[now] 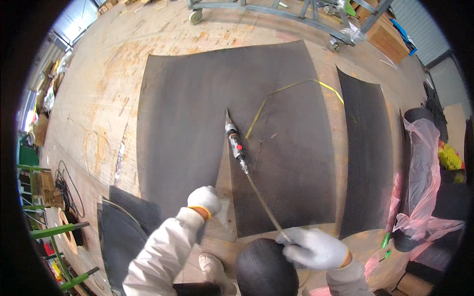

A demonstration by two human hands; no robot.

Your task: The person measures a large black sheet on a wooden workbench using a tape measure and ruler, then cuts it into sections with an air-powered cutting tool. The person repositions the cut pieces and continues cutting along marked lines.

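A large black rubber sheet (181, 111) lies on the floor, split by a cut that opens towards me. My left hand (203, 201), in a white knit glove, is closed on the near edge of the sheet's left part. At the inner end of the cut lies a pneumatic tool (235, 140) with a pointed metal tip and a red button. A thin air hose (264, 203) runs from its back end to my right hand (314, 248), also gloved, whose fingers are closed around the hose. A yellow strap (285, 88) lies across the sheet's right part.
A narrow black sheet (366, 155) lies at the right, near a roll wrapped in pink plastic film (424, 166). Smaller black pieces (122, 229) lie at the lower left beside a green metal rack (61, 231). A wheeled metal frame (259, 9) stands at the top.
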